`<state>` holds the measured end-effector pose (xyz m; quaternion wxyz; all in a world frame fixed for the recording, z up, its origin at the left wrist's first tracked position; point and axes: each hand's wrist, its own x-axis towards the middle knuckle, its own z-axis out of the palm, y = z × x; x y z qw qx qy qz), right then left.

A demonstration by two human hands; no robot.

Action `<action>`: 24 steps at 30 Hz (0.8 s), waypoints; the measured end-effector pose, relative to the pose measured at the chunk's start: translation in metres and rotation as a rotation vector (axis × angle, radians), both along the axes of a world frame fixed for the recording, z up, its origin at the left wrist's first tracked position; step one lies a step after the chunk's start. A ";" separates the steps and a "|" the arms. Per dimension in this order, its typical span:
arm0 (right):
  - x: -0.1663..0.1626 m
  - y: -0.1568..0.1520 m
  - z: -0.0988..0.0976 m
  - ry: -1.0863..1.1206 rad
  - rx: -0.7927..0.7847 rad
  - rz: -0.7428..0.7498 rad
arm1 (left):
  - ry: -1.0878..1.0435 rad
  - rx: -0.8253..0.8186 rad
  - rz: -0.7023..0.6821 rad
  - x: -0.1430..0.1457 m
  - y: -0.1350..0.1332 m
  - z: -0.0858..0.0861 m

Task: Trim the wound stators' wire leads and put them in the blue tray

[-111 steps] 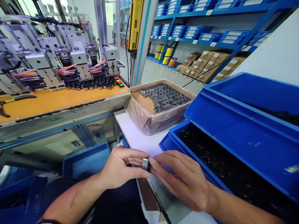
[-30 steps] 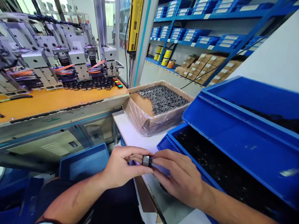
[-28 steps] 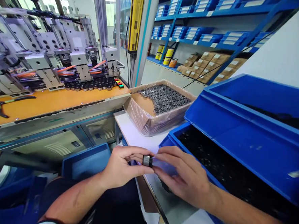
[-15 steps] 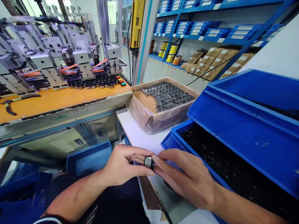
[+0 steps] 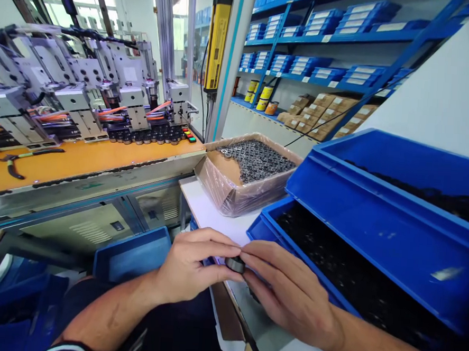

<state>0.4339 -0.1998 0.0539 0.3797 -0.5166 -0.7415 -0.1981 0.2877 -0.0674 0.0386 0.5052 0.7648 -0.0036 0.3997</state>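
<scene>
A small, dark, round metal part (image 5: pixel 235 264) with a ring-like side is held between both hands, low in the middle of the view. My left hand (image 5: pixel 197 266) pinches it from the left, thumb below and fingers above. From the right, my right hand (image 5: pixel 287 287) has its fingertips closed on the same part. Something dark shows partly beneath the right hand's fingers, too covered to name. Just right of my right hand stands a blue bin (image 5: pixel 261 225) full of small black parts.
A plastic-lined carton (image 5: pixel 225 196) of dark round parts sits on the white table (image 5: pixel 189 191). Another blue bin (image 5: pixel 360 204) is stacked at right. Left are a machine bench (image 5: pixel 156 157), pliers (image 5: pixel 16 159) and a row of round parts (image 5: pixel 145 134). A blue tray (image 5: pixel 134 257) lies below.
The round part has been turned between the fingers, from its bright side facing me to lying flatter. The right hand's fingers have shifted around it. The camera view has tilted slightly.
</scene>
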 end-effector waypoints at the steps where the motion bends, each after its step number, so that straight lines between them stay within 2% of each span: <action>1: -0.001 0.000 -0.001 0.015 -0.011 0.012 | -0.009 0.052 0.011 -0.001 0.003 0.002; 3: -0.001 0.001 -0.002 0.042 -0.028 0.038 | -0.012 0.045 0.030 -0.003 0.003 0.001; 4: 0.000 0.001 -0.002 0.052 -0.033 0.047 | -0.004 -0.021 0.029 -0.003 0.002 -0.001; 6: 0.001 0.002 -0.003 0.071 -0.034 0.034 | 0.018 -0.283 -0.037 0.000 -0.004 -0.009; 8: 0.001 0.003 -0.003 0.077 -0.021 0.003 | 0.023 -0.613 -0.193 0.005 -0.011 -0.017; 10: 0.002 0.003 -0.003 0.066 -0.002 -0.017 | 0.029 -0.859 -0.367 0.011 -0.015 -0.024; 12: 0.002 0.004 -0.002 0.054 -0.001 -0.013 | 0.030 -0.976 -0.460 0.016 -0.018 -0.028; 15: 0.003 0.006 -0.001 0.063 -0.004 0.006 | 0.028 -1.058 -0.497 0.021 -0.017 -0.030; 17: 0.004 0.008 -0.001 0.085 -0.014 0.021 | 0.049 -1.064 -0.501 0.021 -0.014 -0.032; 19: 0.006 0.009 0.000 0.103 -0.029 0.022 | 0.074 -0.969 -0.470 0.019 -0.009 -0.033; 24: 0.007 0.010 0.000 0.118 -0.036 0.014 | -0.007 -0.298 -0.155 0.015 0.007 -0.033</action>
